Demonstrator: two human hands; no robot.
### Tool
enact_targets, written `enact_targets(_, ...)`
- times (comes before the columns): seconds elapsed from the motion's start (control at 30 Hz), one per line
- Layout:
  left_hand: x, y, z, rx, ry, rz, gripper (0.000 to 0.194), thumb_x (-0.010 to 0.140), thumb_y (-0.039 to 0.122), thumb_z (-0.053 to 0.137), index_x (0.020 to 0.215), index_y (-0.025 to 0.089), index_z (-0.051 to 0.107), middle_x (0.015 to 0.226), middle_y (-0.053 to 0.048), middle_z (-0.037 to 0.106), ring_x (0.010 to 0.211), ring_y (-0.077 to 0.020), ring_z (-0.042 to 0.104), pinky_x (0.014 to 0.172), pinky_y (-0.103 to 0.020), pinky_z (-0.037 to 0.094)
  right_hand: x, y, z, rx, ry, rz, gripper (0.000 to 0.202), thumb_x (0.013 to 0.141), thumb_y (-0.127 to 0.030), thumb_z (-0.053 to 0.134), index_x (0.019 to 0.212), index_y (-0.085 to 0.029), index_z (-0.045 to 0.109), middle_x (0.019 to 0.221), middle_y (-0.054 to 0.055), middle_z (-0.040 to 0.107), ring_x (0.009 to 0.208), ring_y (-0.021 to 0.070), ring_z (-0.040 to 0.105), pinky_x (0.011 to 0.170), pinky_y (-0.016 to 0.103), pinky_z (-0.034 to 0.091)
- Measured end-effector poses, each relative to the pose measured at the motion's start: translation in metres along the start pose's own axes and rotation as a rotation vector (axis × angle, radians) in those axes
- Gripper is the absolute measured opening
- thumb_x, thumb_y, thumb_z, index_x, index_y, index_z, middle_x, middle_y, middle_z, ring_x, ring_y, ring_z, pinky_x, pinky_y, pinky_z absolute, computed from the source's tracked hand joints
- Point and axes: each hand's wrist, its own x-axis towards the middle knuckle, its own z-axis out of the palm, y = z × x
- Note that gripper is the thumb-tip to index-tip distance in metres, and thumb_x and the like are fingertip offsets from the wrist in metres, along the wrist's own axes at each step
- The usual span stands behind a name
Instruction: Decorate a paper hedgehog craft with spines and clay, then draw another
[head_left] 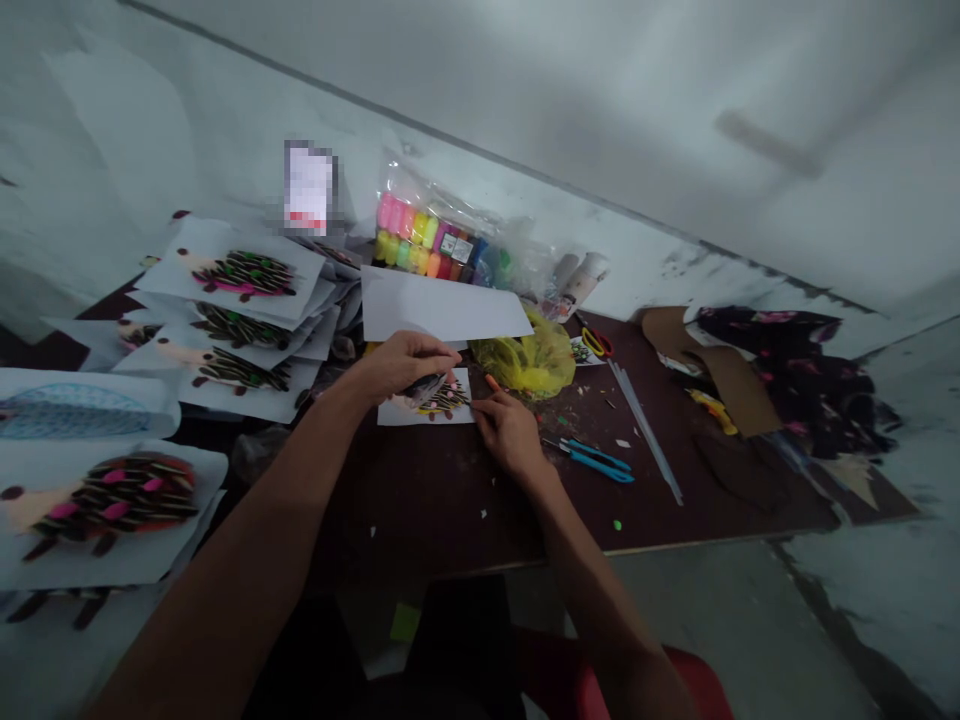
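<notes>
A small white card (394,412) with a striped hedgehog picture lies on the dark table (435,500). My left hand (397,368) is over the card's upper left part, fingers bent together around something dark and clear that I cannot make out. At the card's right edge, my right hand (506,425) rests with its thumb and fingertips pressed together; whatever they hold is too small to name. Just behind the hands lies a blank white sheet (435,305). A crumpled yellow bag (529,360) sits behind my right hand.
Stacked hedgehog pictures (240,275) fill the left side. Bags of coloured clay (420,235) stand against the wall. To the right are blue-handled scissors (600,460), yellow-and-red scissors (594,343), clear strips (645,430), brown card (720,370) and dark patterned cloth (795,370).
</notes>
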Motion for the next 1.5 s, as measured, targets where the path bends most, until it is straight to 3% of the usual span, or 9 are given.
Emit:
enact_targets(0.07, 0.000, 0.000, 0.000, 0.006, 0.002, 0.005, 0.022, 0.079, 0.032, 0.071, 0.092, 0.015, 0.078, 0.078, -0.004, 0.076, 0.047, -0.0066, 0.051, 0.043, -0.018, 0.036, -0.001, 0.000, 0.000, 0.001, 0.008, -0.010, 0.024, 0.098, -0.021, 0.056, 0.107, -0.019, 0.078, 0.099, 0.010, 0.073, 0.102, 0.0233, 0.071, 0.092, 0.032, 0.053)
enact_targets(0.23, 0.001, 0.000, -0.001, 0.042, -0.019, 0.033, 0.018, 0.081, 0.030, 0.071, 0.088, 0.015, 0.078, 0.075, -0.004, 0.076, 0.047, -0.0061, 0.048, 0.042, -0.016, 0.035, -0.002, 0.002, 0.003, 0.000, 0.043, -0.072, 0.024, 0.098, -0.021, 0.056, 0.107, -0.021, 0.078, 0.098, 0.010, 0.071, 0.124, 0.0251, 0.063, 0.098, 0.032, 0.051)
enact_targets(0.33, 0.000, 0.000, -0.001, 0.057, -0.015, 0.048, 0.018, 0.082, 0.030, 0.070, 0.088, 0.016, 0.078, 0.075, -0.004, 0.076, 0.048, -0.0059, 0.048, 0.042, -0.016, 0.034, -0.002, 0.002, 0.004, -0.025, 0.036, -0.081, 0.026, 0.099, -0.022, 0.055, 0.109, -0.022, 0.078, 0.099, 0.010, 0.070, 0.127, 0.0251, 0.061, 0.098, 0.032, 0.051)
enact_targets(0.53, 0.000, 0.001, -0.002, 0.072, -0.026, 0.044, 0.017, 0.081, 0.031, 0.071, 0.081, 0.016, 0.077, 0.066, -0.004, 0.072, 0.046, -0.0071, 0.048, 0.042, -0.018, 0.034, -0.002, 0.000, 0.004, -0.067, 0.006, -0.064, 0.027, 0.099, -0.024, 0.054, 0.113, -0.022, 0.078, 0.099, 0.011, 0.069, 0.117, 0.0255, 0.066, 0.095, 0.032, 0.052)
enact_targets(0.77, 0.001, 0.000, -0.002, 0.016, -0.004, -0.002, 0.018, 0.079, 0.030, 0.071, 0.090, 0.017, 0.079, 0.079, -0.006, 0.077, 0.051, -0.0086, 0.054, 0.044, -0.019, 0.037, -0.004, 0.000, 0.000, -0.052, 0.014, -0.068, 0.027, 0.100, -0.022, 0.052, 0.108, -0.022, 0.077, 0.099, 0.009, 0.069, 0.114, 0.0228, 0.066, 0.093, 0.030, 0.052)
enact_targets(0.9, 0.001, -0.002, -0.002, 0.032, 0.009, 0.016, 0.021, 0.079, 0.032, 0.071, 0.091, 0.017, 0.079, 0.076, -0.005, 0.076, 0.051, -0.0088, 0.054, 0.042, -0.017, 0.035, -0.003, -0.002, 0.001, -0.108, 0.005, -0.091, 0.025, 0.100, -0.023, 0.052, 0.105, -0.022, 0.077, 0.097, 0.009, 0.067, 0.113, 0.0234, 0.065, 0.093, 0.030, 0.050)
enact_targets(1.03, 0.003, -0.006, -0.002, 0.099, -0.062, 0.054, 0.020, 0.080, 0.035, 0.070, 0.076, 0.016, 0.077, 0.066, -0.005, 0.071, 0.047, -0.0085, 0.051, 0.041, -0.018, 0.034, -0.003, -0.005, 0.004, -0.175, -0.030, -0.084, 0.025, 0.100, -0.022, 0.051, 0.106, -0.022, 0.075, 0.099, 0.012, 0.068, 0.100, 0.0266, 0.065, 0.090, 0.036, 0.050)
enact_targets(1.17, 0.005, -0.009, 0.000, 0.157, -0.146, 0.079, 0.020, 0.080, 0.033, 0.068, 0.077, 0.017, 0.077, 0.070, -0.006, 0.073, 0.051, -0.0101, 0.057, 0.044, -0.018, 0.038, -0.007, -0.005, 0.005, -0.218, -0.042, -0.117, 0.028, 0.097, -0.019, 0.051, 0.116, -0.023, 0.072, 0.106, 0.013, 0.069, 0.098, 0.0273, 0.062, 0.088, 0.037, 0.049)
enact_targets(1.5, 0.003, -0.004, 0.000, 0.178, -0.148, 0.129, 0.019, 0.079, 0.031, 0.067, 0.079, 0.016, 0.078, 0.076, -0.007, 0.077, 0.055, -0.0106, 0.057, 0.047, -0.018, 0.039, -0.012, -0.002, 0.003, -0.222, -0.046, -0.143, 0.027, 0.099, -0.022, 0.053, 0.115, -0.022, 0.074, 0.111, 0.012, 0.070, 0.100, 0.0262, 0.064, 0.092, 0.037, 0.049)
